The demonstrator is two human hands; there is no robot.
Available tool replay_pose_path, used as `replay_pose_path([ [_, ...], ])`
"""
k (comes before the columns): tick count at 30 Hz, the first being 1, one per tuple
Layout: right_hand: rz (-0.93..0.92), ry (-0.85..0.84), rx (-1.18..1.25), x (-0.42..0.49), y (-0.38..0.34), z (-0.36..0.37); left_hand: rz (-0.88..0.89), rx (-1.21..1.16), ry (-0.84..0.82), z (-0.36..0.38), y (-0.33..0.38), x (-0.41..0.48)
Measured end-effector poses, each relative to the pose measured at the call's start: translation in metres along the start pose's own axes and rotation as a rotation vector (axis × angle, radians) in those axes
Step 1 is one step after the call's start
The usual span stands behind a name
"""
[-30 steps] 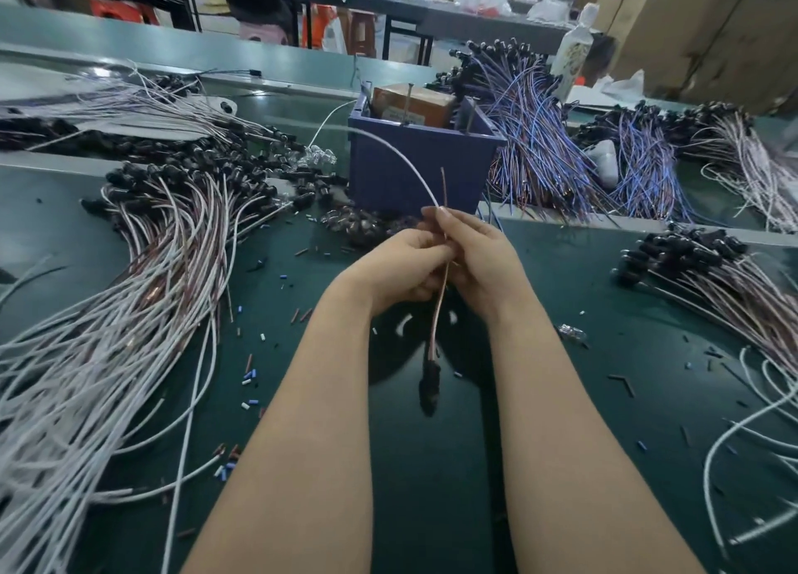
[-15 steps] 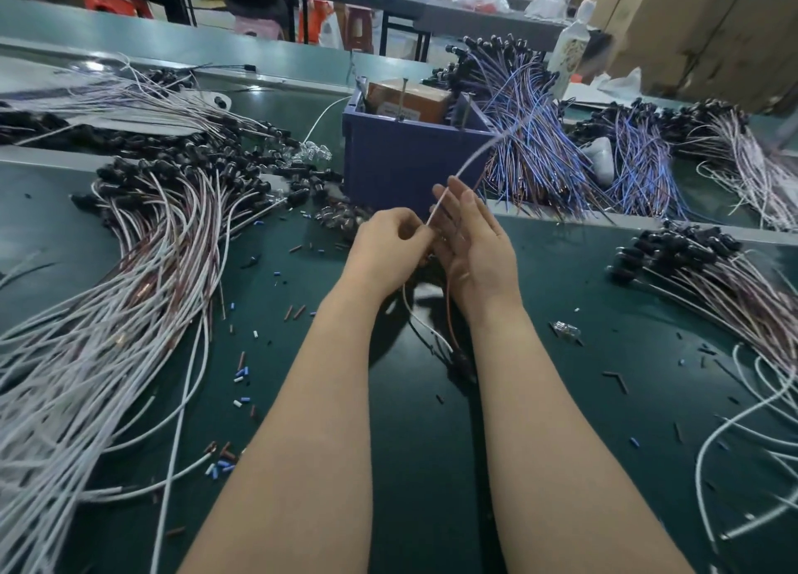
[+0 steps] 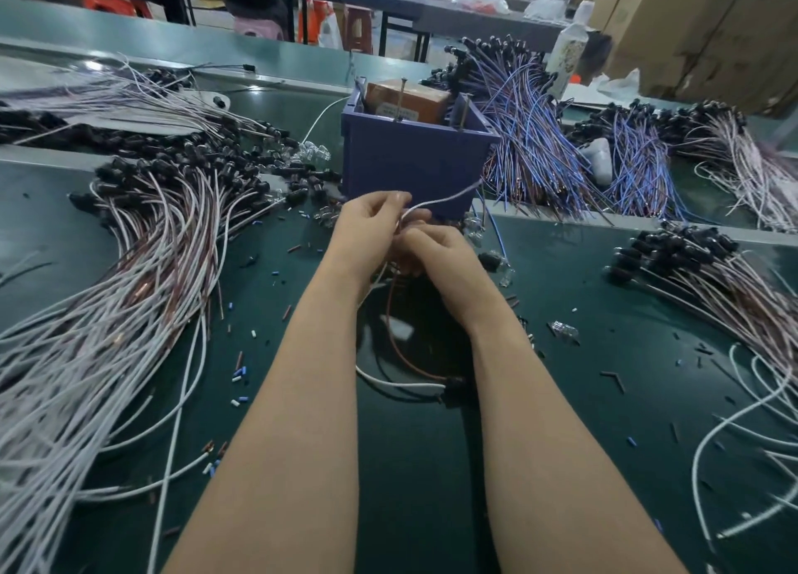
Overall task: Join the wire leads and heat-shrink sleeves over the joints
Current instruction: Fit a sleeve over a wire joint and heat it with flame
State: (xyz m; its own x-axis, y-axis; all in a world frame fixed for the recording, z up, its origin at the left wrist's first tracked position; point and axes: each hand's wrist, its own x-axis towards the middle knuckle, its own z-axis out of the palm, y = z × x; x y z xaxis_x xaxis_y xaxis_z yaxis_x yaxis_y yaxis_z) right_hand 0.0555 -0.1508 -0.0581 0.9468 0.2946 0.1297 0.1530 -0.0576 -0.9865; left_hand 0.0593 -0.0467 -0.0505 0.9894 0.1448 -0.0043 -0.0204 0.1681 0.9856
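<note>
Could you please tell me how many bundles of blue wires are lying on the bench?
2. The first blue bundle lies just right of the blue box. The second blue bundle lies farther right. Others may be hidden or out of view.

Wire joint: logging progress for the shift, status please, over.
Left hand pinches white wire. Right hand grips brown wire below it. Cannot see if joined. Blue box close behind, nothing blocking.

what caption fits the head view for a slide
Left hand pinches a white lead, right hand grips a brown lead, before a blue bin.
</note>
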Motion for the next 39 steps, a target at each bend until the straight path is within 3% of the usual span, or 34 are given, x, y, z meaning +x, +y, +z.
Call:
replay_pose_path([
  [2, 0.002, 0.011, 0.025, 0.001, 0.001, 0.000, 0.016, -0.061, 0.023, 0.000, 0.000, 0.000],
  [5, 0.003, 0.125, 0.247, 0.005, 0.004, -0.003, 0.060, -0.052, 0.130, -0.003, 0.000, 0.004],
  [10, 0.016, 0.382, 0.621, 0.007, 0.006, -0.013, 0.083, 0.326, 0.153, -0.003, -0.008, 0.008],
  [13, -0.006, 0.397, 0.627, 0.006, 0.007, -0.015, 0.130, 0.615, 0.172, 0.000, -0.010, 0.005],
  [18, -0.026, 0.431, 0.613, 0.006, 0.005, -0.016, 0.170, 0.767, 0.206, 0.002, -0.011, 0.002],
  [25, -0.008, 0.276, 0.504, 0.006, 0.004, -0.008, 0.308, 0.743, 0.076, 0.011, -0.011, -0.001],
  [32, 0.008, 0.505, 0.605, 0.008, 0.006, -0.017, 0.299, 0.784, 0.071, 0.011, -0.013, -0.001],
  [36, 0.027, 0.558, 0.666, 0.007, 0.004, -0.018, 0.285, 0.729, 0.194, 0.007, -0.012, 0.001],
  [39, -0.017, 0.538, 0.567, 0.007, 0.006, -0.016, 0.260, 0.464, 0.327, 0.003, -0.006, 0.001],
])
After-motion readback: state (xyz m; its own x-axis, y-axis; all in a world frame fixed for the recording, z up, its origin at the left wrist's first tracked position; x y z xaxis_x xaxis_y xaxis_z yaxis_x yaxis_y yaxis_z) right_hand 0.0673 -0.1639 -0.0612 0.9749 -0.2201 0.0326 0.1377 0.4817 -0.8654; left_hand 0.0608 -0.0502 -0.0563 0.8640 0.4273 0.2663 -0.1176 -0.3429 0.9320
